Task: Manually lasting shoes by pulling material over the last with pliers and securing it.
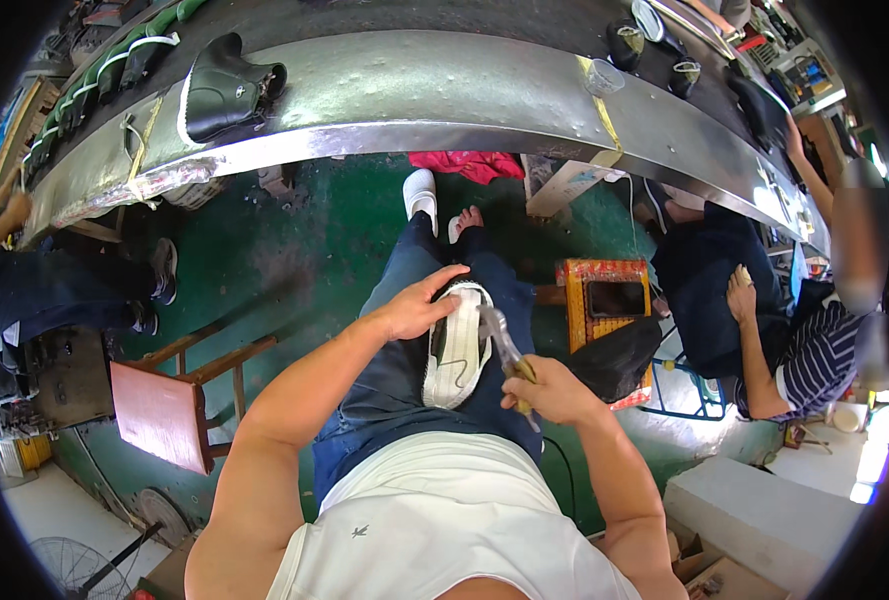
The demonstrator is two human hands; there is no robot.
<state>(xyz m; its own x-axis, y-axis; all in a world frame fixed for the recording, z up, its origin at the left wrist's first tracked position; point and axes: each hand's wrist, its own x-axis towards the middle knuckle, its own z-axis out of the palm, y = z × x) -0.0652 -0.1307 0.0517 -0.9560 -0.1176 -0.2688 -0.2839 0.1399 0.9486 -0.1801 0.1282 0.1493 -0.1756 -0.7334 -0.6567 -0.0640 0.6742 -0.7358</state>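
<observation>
Across my lap lies a shoe (452, 362) with its pale sole facing up and dark material at its far end. A thin dark line curves over the sole. My left hand (419, 308) grips the shoe's far end, thumb and fingers around its edge. My right hand (554, 388) is closed round the yellowish handle of metal pincers (504, 342). Their curved head is just right of the sole, close to the shoe; whether it touches I cannot tell.
Ahead runs a metal-edged bench (414, 95) bearing a black boot (226, 92). A wooden stool (164, 410) stands left. To the right, a phone (614, 299) and a black bag (614, 358) rest on a patterned seat (576, 280). Co-workers sit on both sides.
</observation>
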